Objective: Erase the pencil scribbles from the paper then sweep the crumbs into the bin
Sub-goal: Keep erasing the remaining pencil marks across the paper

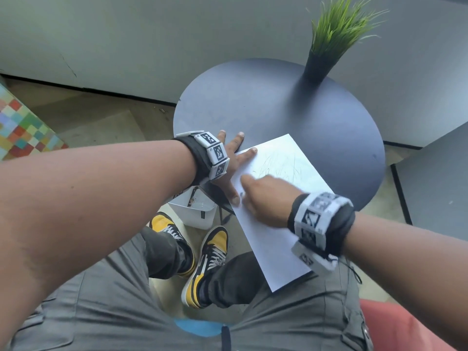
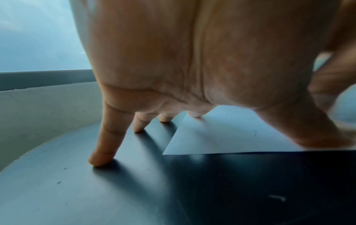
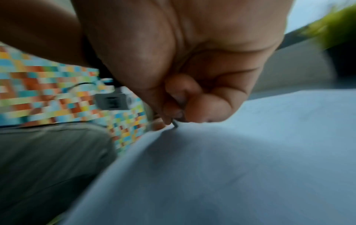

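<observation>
A white paper (image 1: 268, 239) lies on the round dark table (image 1: 278, 102) and overhangs its near edge. Pencil scribbles (image 1: 283, 165) mark its far half. My left hand (image 1: 233, 158) is spread flat at the paper's left edge. In the left wrist view its thumb and forefinger press on the paper (image 2: 221, 137), while the other fingertips (image 2: 102, 158) rest on the table. My right hand (image 1: 247, 192), blurred, has curled fingers that pinch a small dark eraser tip (image 3: 175, 124) against the paper (image 3: 231, 167). A white bin (image 1: 197, 214) stands on the floor under the table's left edge.
A potted grass plant (image 1: 329, 41) stands at the table's far right. My crossed feet in yellow and black shoes (image 1: 207, 262) are beside the bin. A small pale crumb (image 2: 277, 197) lies on the table near the paper. A grey wall runs behind.
</observation>
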